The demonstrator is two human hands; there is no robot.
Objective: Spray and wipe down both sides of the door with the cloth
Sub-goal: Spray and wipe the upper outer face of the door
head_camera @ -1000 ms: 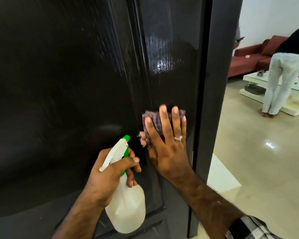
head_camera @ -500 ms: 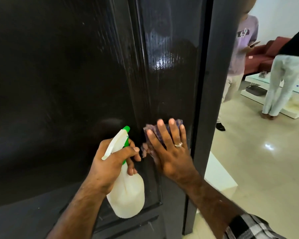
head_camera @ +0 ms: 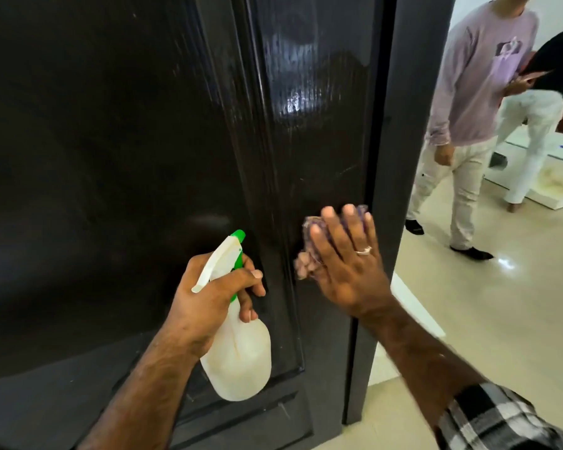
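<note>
We are pressing the cloth [head_camera: 309,254] flat against the door [head_camera: 322,141] near its right edge with our right hand [head_camera: 345,264], fingers straight, while our left hand [head_camera: 208,293] is gripping the spray bottle [head_camera: 238,345] just left. A person [head_camera: 461,125] is walking close beyond the doorway, so we are risking the door swinging into them if we push hard.

**No readable text**

Nothing legible is showing anywhere. The spray bottle [head_camera: 238,349] is carrying no label that can be read, and the print on the chest of the lilac shirt [head_camera: 487,60] is appearing too blurred to make out as words or a brand.
</note>
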